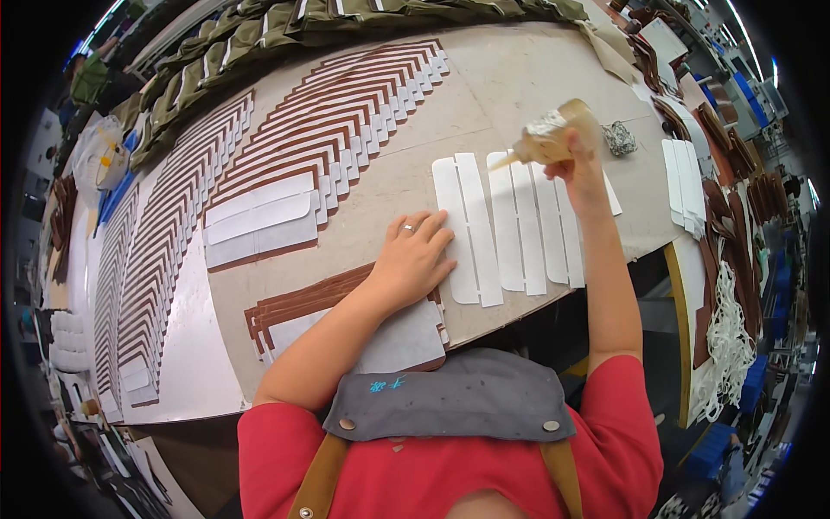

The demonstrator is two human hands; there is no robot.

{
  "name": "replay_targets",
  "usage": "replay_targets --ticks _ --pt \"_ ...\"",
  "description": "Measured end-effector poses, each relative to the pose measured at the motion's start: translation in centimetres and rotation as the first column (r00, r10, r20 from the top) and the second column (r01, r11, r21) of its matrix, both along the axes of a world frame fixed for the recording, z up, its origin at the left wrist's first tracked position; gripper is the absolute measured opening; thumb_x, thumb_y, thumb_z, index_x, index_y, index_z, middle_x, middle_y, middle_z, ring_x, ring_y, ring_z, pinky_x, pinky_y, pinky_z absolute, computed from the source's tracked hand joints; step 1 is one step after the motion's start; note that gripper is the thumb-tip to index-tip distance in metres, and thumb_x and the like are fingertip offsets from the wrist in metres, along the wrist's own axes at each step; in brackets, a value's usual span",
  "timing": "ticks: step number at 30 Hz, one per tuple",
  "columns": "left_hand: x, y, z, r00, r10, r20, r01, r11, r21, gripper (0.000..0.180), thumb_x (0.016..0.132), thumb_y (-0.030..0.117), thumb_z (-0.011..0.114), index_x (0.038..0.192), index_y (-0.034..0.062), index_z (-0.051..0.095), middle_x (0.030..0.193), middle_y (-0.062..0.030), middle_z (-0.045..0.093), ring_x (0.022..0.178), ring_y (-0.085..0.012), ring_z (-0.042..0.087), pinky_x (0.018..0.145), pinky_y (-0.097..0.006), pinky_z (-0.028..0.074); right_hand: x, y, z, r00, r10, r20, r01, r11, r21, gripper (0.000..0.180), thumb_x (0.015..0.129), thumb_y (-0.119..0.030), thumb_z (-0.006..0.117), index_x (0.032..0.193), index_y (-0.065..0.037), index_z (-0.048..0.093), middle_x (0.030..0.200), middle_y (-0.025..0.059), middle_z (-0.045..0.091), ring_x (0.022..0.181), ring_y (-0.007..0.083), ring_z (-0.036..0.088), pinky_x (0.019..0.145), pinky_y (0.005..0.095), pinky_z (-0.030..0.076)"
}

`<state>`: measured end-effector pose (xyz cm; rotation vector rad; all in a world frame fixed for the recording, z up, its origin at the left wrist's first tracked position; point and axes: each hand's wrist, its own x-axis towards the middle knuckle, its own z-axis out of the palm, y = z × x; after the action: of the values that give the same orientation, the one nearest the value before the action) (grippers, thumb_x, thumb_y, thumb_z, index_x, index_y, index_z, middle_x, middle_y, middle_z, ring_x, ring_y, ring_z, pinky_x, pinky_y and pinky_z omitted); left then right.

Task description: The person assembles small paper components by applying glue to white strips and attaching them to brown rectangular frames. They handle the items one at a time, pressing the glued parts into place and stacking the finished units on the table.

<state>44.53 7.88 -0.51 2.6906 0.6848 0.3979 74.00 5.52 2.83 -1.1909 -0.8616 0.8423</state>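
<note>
Right hand [577, 164] clamped around a glue squeeze bottle [553, 134], nozzle tipped toward 9 o'clock over the row of white strips [519, 227] at worktop [510, 78] centre. Left hand [415, 255] lies flat, fingers spread, pressing the leftmost strip's lower end. Brown-and-white fanned pieces [341, 121] at 11 o'clock, another stack [393, 342] under the left wrist.

The left hand [413, 256] lies flat, palm down, fingers spread. The right hand [577, 164] is raised, fingers curled tight, forearm stretched forward.
</note>
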Motion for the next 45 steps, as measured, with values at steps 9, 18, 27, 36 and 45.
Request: replay_targets --ticks 9,18,27,36,45 --pt "-0.1 0.1 0.0 1.0 0.006 -0.003 -0.006 1.0 -0.007 0.036 0.081 0.027 0.061 0.11 0.0073 0.054 0.13 -0.0141 0.044 0.123 -0.0288 0.038 0.103 -0.049 0.025 -3.8 4.8 -0.1 0.981 -0.044 0.187 0.043 0.999 0.012 0.046 0.081 -0.043 0.067 0.095 -0.002 0.053 0.073 0.0057 0.06 0.049 0.0105 0.055 0.044 0.0211 0.046" --pt "-0.1 0.0 0.1 1.0 0.013 -0.009 -0.013 1.0 -0.016 0.033 0.081 0.026 0.06 0.108 0.009 0.053 0.13 -0.013 0.044 0.123 -0.0286 0.038 0.104 -0.048 0.024 -4.5 5.6 -1.1 0.966 -0.16 0.202 0.148 0.986 0.07 0.048 0.079 -0.043 0.068 0.096 -0.001 0.052 0.073 0.0068 0.059 0.048 0.0106 0.054 0.042 0.0211 0.045" --pt "0.0 0.0 0.2 1.0 0.013 -0.025 -0.013 1.0 -0.018 0.033 0.082 0.026 0.06 0.109 0.0088 0.053 0.13 -0.0132 0.044 0.124 -0.029 0.037 0.104 -0.048 0.024 -4.3 3.2 -1.3 0.982 -0.077 0.171 0.081 0.997 -0.018 0.044 0.082 -0.04 0.065 0.097 -0.001 0.051 0.073 0.006 0.057 0.047 0.0093 0.051 0.039 0.0207 0.04" --pt "-0.1 0.0 0.2 1.0 0.009 -0.022 -0.01 1.0 -0.021 0.033 0.083 0.025 0.06 0.11 0.0087 0.053 0.131 -0.013 0.043 0.123 -0.0296 0.038 0.104 -0.048 0.024 -6.1 -2.3 -1.2 0.991 -0.024 0.13 0.04 0.992 -0.118 0.044 0.085 -0.039 0.062 0.1 0.0 0.05 0.075 0.0059 0.056 0.05 0.0102 0.052 0.037 0.0208 0.039" --pt "0.0 -0.1 0.1 0.999 0.014 -0.031 -0.015 1.0 -0.008 0.033 0.083 0.025 0.06 0.11 0.0087 0.053 0.131 -0.0131 0.044 0.123 -0.0302 0.038 0.104 -0.048 0.024 -6.9 -8.4 -2.5 0.996 0.091 -0.002 -0.09 0.978 -0.19 0.052 0.083 -0.037 0.065 0.114 0.0 0.044 0.083 0.0075 0.056 0.052 0.0107 0.053 0.038 0.021 0.039"
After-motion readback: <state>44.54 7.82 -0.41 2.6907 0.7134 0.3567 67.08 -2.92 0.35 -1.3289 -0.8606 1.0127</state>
